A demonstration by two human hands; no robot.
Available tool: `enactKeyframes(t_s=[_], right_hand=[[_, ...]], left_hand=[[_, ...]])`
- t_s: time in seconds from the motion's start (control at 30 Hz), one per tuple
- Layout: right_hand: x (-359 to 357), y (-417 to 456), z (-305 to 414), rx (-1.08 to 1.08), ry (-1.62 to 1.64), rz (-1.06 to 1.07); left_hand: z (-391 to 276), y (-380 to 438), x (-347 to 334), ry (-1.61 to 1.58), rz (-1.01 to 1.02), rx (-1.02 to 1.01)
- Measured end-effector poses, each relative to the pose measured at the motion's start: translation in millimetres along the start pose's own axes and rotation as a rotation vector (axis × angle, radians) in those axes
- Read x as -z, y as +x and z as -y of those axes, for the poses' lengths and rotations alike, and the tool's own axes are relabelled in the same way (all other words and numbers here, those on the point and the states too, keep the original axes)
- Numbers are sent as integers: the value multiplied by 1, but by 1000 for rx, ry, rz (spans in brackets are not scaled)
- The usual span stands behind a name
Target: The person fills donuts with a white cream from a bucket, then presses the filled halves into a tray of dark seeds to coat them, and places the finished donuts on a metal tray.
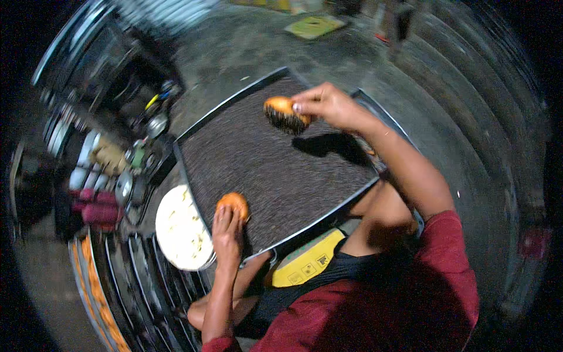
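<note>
A wide metal tray point(272, 171) with a layer of small dark grains in it lies before me. Above its far right part, my right hand point(327, 105) grips an orange, rounded bun-like piece point(286, 114) by its edge; its lower side is coated with dark grains. At the tray's near left, the fingers of my left hand point(228, 229) rest on a second orange round piece point(232, 204) lying on the grains. Whether they grip it is not clear. A round white vessel or lid point(178, 229) with yellowish bits on it touches the tray's left side.
At the lower left stand long metal trays point(149, 281), one row filled with orange pieces point(99, 299). Pots and utensils point(136, 176) crowd the left. A second tray point(387, 119) sits under my right arm. A yellow printed sheet point(308, 264) lies by my legs; a green-yellow flat item point(314, 27) is farther off.
</note>
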State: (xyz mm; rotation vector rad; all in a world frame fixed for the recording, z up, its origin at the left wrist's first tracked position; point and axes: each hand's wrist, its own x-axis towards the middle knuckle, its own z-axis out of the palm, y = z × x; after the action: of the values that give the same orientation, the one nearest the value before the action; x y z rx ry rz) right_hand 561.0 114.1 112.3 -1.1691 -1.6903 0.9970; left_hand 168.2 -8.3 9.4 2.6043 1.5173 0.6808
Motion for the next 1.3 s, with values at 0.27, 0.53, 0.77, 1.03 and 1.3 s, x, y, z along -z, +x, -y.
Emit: enactKeyframes(t_s=[0.27,0.53,0.77,1.03,1.3], right_hand=[[146,-211,-206,-499,339,-718],[54,-409,-424,-751,760,-976],[38,-414,-472,-1099,344,-1071],[92,-325,-384,-764,-560,-1011],[91,-133,-163,-34,1228,-526]], left_hand=[[0,-2,-5,-24,173,101],[8,34,33,-667,-223,898],[-14,93,11,-1119,-143,873],[-96,198,-31,-1589,185,723],[-210,305,-121,-1689,713,575]])
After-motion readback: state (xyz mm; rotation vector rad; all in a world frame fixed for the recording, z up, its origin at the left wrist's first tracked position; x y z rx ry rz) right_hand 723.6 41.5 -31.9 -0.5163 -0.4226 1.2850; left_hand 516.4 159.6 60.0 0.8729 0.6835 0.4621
